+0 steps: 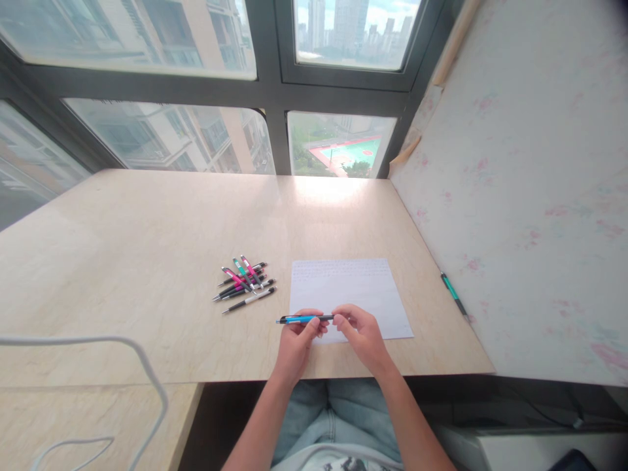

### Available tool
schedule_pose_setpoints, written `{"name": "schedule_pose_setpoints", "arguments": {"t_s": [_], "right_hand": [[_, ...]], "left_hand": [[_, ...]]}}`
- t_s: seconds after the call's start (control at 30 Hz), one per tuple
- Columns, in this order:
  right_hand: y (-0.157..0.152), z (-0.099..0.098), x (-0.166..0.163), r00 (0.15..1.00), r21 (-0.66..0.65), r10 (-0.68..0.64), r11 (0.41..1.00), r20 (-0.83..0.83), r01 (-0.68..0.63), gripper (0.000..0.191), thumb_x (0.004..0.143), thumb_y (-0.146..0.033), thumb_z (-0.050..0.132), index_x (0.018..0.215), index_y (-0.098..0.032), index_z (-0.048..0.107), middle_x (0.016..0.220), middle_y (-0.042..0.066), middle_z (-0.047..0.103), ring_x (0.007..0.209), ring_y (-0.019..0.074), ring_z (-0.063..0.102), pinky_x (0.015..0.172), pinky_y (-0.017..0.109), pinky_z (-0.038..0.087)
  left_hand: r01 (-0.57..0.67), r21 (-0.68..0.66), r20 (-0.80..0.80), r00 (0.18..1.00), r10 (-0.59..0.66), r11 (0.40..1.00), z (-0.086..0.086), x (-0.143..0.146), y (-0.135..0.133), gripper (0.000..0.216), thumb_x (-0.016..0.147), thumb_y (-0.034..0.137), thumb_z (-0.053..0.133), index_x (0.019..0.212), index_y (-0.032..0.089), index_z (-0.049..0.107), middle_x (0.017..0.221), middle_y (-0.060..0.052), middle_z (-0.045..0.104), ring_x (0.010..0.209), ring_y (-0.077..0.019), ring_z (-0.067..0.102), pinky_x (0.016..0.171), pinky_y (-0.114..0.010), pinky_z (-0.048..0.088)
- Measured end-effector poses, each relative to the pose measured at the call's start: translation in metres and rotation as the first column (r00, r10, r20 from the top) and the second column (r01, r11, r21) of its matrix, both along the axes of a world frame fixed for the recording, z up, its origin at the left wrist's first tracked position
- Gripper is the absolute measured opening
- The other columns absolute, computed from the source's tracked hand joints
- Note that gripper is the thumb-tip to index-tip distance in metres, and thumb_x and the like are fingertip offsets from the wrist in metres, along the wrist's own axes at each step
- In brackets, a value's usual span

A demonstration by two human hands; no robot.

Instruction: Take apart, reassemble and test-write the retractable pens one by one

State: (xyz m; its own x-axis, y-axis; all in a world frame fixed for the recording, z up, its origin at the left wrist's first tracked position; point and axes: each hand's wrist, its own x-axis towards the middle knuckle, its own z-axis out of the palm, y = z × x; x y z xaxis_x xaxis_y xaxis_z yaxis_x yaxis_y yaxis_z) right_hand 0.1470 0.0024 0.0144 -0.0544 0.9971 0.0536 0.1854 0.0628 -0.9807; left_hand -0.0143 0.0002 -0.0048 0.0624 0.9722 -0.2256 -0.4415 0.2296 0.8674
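Observation:
Above the near part of a white sheet of paper [350, 294], both my hands hold a blue and black pen [299, 319] sideways. My left hand [297, 340] grips its blue barrel between thumb and fingers. At the pen's dark end, on the right, the fingers of my right hand [360, 332] are pinched and cover the tip. Rows of small handwriting run along the top of the sheet. To the left of the paper lies a loose pile of several pens [243, 281], with pink, green, white and black barrels.
A green and black pen [454, 293] lies at the table's right edge against the patterned wall [530, 196]. A white cable [142, 360] loops at the lower left. Dark-framed windows [275, 91] stand behind the pale tabletop [161, 242].

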Motion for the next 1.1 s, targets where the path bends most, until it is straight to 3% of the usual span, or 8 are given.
{"name": "schedule_pose_setpoints", "arguments": {"t_s": [0.1, 0.37, 0.6, 0.9, 1.1], "right_hand": [[0.0, -0.001, -0.002, 0.999, 0.003, -0.045, 0.999, 0.009, 0.045, 0.024, 0.089, -0.037, 0.056, 0.082, -0.018, 0.067, 0.075, 0.004, 0.068, 0.072, 0.0175, 0.063, 0.066, 0.028, 0.05], [0.0, -0.004, -0.001, 0.999, 0.031, -0.048, 0.998, 0.002, 0.048, 0.017, 0.084, -0.034, 0.061, 0.089, -0.02, 0.069, 0.09, 0.007, 0.07, 0.085, 0.0207, 0.064, 0.069, 0.03, 0.052], [0.0, -0.002, -0.002, 0.996, 0.038, -0.061, 0.997, -0.059, 0.063, 0.02, 0.087, -0.035, 0.059, 0.079, -0.019, 0.067, 0.076, 0.004, 0.067, 0.071, 0.0173, 0.062, 0.064, 0.029, 0.05], [0.001, -0.007, -0.001, 0.987, 0.082, -0.134, 0.987, -0.094, 0.142, 0.018, 0.084, -0.038, 0.063, 0.085, -0.021, 0.066, 0.09, 0.008, 0.069, 0.086, 0.0212, 0.064, 0.076, 0.034, 0.054], [0.01, -0.014, 0.015, 0.968, -0.005, -0.245, 0.969, 0.056, 0.246, 0.025, 0.085, -0.041, 0.06, 0.084, -0.018, 0.068, 0.077, 0.006, 0.07, 0.071, 0.0201, 0.064, 0.068, 0.032, 0.053]], "left_hand": [[0.018, 0.003, -0.013, 1.0, -0.017, 1.0, 0.0, 0.0, 0.0, 0.025, 0.076, 0.032, 0.074, 0.092, 0.013, 0.068, 0.079, -0.009, 0.073, 0.069, -0.0166, 0.062, 0.067, -0.029, 0.047], [0.003, -0.003, 0.038, 0.999, -0.003, 1.0, 0.003, -0.001, 0.001, 0.024, 0.076, 0.03, 0.074, 0.091, 0.014, 0.067, 0.079, -0.008, 0.072, 0.069, -0.0159, 0.061, 0.066, -0.027, 0.046], [0.02, -0.011, 0.081, 0.997, -0.019, 1.0, 0.001, -0.001, 0.0, 0.023, 0.076, 0.029, 0.074, 0.092, 0.013, 0.068, 0.078, -0.009, 0.073, 0.066, -0.0151, 0.062, 0.062, -0.026, 0.045], [-0.038, -0.046, 0.08, 0.996, 0.042, 0.998, 0.001, 0.0, 0.003, 0.028, 0.074, 0.032, 0.076, 0.092, 0.012, 0.07, 0.078, -0.01, 0.073, 0.065, -0.0153, 0.062, 0.058, -0.025, 0.046], [-0.067, -0.063, 0.083, 0.994, 0.072, 0.996, 0.002, 0.001, 0.004, 0.029, 0.072, 0.033, 0.077, 0.091, 0.012, 0.07, 0.076, -0.008, 0.072, 0.064, -0.0135, 0.062, 0.059, -0.024, 0.046]]}}
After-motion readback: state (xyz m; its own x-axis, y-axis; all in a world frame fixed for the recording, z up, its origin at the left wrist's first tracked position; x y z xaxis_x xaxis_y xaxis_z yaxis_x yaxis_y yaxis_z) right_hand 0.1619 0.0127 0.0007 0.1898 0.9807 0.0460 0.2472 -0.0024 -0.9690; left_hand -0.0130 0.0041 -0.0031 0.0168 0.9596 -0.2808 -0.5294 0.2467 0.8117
